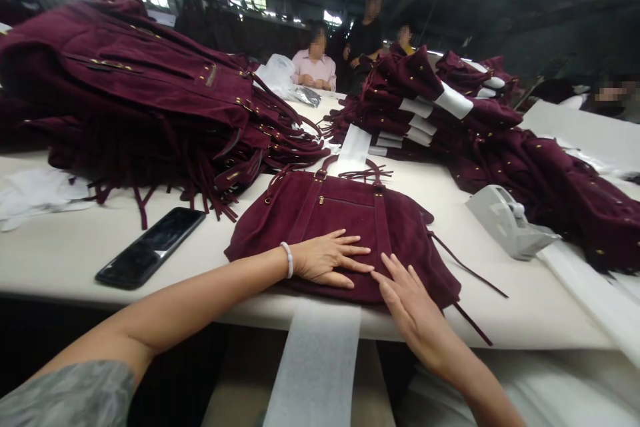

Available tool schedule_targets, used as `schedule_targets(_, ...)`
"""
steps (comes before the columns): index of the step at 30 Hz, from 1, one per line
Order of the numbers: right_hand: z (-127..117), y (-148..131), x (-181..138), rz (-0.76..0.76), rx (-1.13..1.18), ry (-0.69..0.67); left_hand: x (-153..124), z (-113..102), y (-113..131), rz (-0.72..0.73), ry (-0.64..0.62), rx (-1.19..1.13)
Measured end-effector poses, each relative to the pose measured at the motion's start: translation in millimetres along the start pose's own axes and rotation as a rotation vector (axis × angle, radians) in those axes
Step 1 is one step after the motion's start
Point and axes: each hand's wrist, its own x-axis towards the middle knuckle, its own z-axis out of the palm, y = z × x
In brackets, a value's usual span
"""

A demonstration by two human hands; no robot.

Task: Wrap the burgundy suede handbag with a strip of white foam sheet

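Nearest, a strip of white paper hangs over the near edge of the worktop, running under the burgundy suede bag. That bag lies flat at the near edge, handles pointing away, thin fringe trailing off to its right.

Both hands rest on the bag's near half. The left hand lies palm down with fingers spread, a pale bracelet at the wrist; its grip is open, holding nothing. The right hand comes in from the bag's near right corner, fingers straight and flat on the suede, tips almost meeting the left hand's; its grip is open too.

Left of the bag, a black phone lies face up. Right of the bag sits a grey tape dispenser, near a long white sheet.

Beyond the bag to the left rises a tall heap of fringed bags in the same colour. Beyond it to the right, a second stack has white paper bands between the pieces, and more bags spill off to the right.

Farther back, past the bag's handles, several people are at the worktop's far end; what looks like clear plastic wrapping lies before them, though the view is too dim to be sure.
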Motion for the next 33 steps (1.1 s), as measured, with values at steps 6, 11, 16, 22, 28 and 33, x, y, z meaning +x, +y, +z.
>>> schedule_targets(6,-100,-37,38,-0.008,-0.126,0.451,6,1,-1,-0.012,-0.003,-0.01)
schedule_targets(11,-16,12,34,0.225,-0.276,0.288,4,-3,-1,-0.027,-0.022,0.01)
schedule_targets(16,43,56,23,0.38,-0.216,0.262,3,-6,-2,-0.026,-0.037,0.056)
schedule_targets(22,-3,51,36,0.693,-0.329,0.308,3,-6,-2,-0.018,0.009,0.045)
schedule_targets(28,-21,45,41,0.949,-0.282,0.127,5,-10,-1,-0.088,-0.065,-0.042)
schedule_targets(33,-33,51,33,0.984,0.023,0.249,0,-10,2,-0.117,-0.092,-0.069)
